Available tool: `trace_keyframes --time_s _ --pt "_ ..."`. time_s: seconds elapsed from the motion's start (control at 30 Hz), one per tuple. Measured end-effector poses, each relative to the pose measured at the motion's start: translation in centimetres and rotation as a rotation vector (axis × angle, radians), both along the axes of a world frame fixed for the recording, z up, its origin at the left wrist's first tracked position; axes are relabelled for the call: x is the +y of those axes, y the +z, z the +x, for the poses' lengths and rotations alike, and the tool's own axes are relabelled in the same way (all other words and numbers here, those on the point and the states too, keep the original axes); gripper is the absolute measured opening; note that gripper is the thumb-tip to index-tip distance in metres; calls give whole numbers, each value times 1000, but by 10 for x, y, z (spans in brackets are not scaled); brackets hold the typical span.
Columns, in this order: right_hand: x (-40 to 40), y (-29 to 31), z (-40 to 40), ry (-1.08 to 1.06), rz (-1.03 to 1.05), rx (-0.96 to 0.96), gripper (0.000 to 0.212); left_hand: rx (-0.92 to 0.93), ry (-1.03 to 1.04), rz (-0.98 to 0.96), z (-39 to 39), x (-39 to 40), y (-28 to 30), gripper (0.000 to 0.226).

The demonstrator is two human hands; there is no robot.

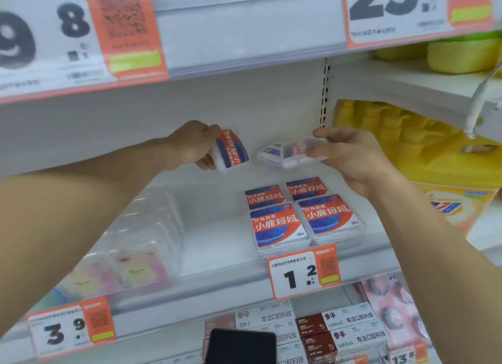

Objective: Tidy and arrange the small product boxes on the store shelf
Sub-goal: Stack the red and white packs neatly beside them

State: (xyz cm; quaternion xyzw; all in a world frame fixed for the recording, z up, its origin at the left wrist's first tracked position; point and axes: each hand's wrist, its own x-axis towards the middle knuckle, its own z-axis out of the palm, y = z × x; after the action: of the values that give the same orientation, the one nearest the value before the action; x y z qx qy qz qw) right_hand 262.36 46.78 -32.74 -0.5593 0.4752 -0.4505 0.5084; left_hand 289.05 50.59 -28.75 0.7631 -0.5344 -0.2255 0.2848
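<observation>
My left hand [191, 143] grips a small clear box with a red and blue label [231, 150], held tilted above the back of the white shelf [217, 241]. My right hand [350, 157] pinches another clear box [289, 153] by its right end, holding it nearly flat and label side away, just right of the first. Below them several matching red and blue boxes [301, 214] lie in two rows near the shelf's front right.
Clear packs with pastel contents [135, 255] fill the shelf's left part behind a clear divider. Price tags [304, 271] hang on the front rail. Yellow packages [407, 146] stand to the right. A dark phone [240, 346] and brown boxes [317, 333] sit on the shelf below.
</observation>
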Motion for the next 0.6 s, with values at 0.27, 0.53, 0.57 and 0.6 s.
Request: trace_keyframes --time_s 0.27,0.53,0.57,0.6 --pt "16 -10 -12 -59 79 -319 44 160 -132 103 -38 17 -10 36" --pt "20 1 -17 -64 -63 -434 30 -250 -248 -210 -45 -1 -1 31" --pt "21 3 -17 -53 -67 -456 27 -243 -261 -196 -46 -3 -3 29" --pt "22 4 -16 -48 -73 -457 26 -220 -263 -182 -48 -5 -5 26"
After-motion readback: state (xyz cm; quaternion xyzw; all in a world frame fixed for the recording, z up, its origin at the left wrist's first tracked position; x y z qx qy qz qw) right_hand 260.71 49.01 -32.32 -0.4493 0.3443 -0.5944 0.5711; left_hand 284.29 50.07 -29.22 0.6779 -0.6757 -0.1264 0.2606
